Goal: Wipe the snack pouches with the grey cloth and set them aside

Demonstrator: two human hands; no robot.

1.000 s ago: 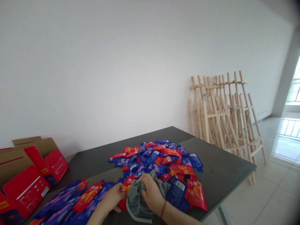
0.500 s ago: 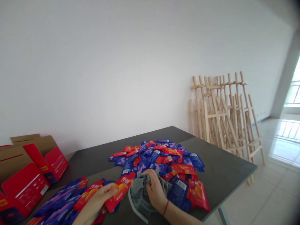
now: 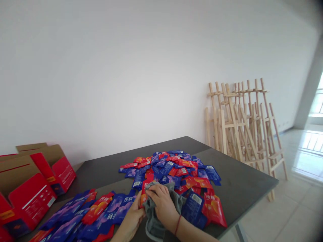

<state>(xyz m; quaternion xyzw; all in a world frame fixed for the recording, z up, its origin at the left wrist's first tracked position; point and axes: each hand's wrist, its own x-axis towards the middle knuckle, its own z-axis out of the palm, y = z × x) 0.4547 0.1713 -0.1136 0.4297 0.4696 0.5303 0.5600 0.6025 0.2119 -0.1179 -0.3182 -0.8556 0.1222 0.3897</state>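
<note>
My left hand (image 3: 133, 215) grips a red packet (image 3: 144, 195) by its lower left side, holding it upright. Pressed over the packet's right side is a grey cloth (image 3: 155, 218), gripped in my right hand (image 3: 163, 205), which has a red string at the wrist. Part of the packet is hidden under the cloth and fingers. Behind both hands lies a heap of blue and red packets (image 3: 164, 168). Overlapping rows of blue and red packets (image 3: 101, 208) lie to the left of my left hand.
Open red cardboard boxes (image 3: 32, 201) with brown flaps stand at the left. The dark table (image 3: 242, 174) has its right edge beyond the heap. Wooden easels (image 3: 234, 127) lean by the white wall at the right.
My left hand has moved right with the red packet, which now stands more upright against the cloth. The cloth in my right hand has come over the packet. The view has shifted slightly.
</note>
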